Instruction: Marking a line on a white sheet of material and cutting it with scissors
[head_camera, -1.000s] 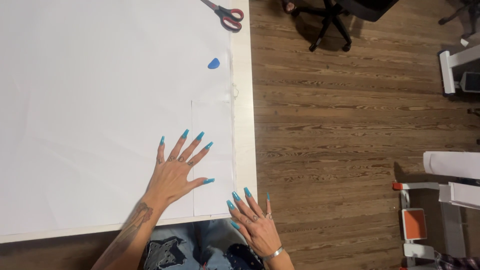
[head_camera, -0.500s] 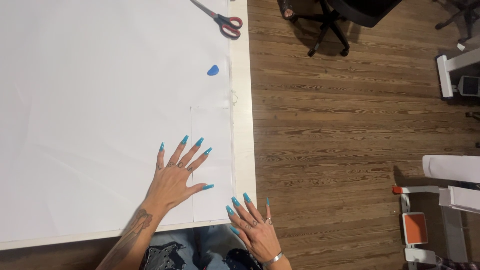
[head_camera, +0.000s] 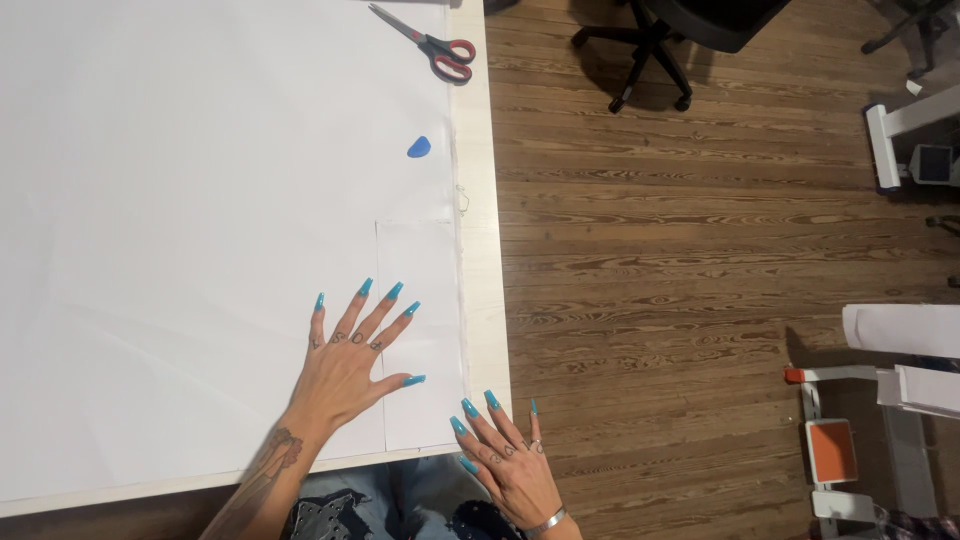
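Fabric white, spread flat over desk, under left hand. Left hand palm down, fingers splayed wide, pressing fabric flat, holding nothing. Rectangular cut panel just right of left hand, thumb tip touching it. Blue chalk piece further up desk beyond left hand; red-handled scissors beyond that. Right hand at desk's near corner, fingers spread, empty, fingertips at panel edge. Wood floor right of hands.
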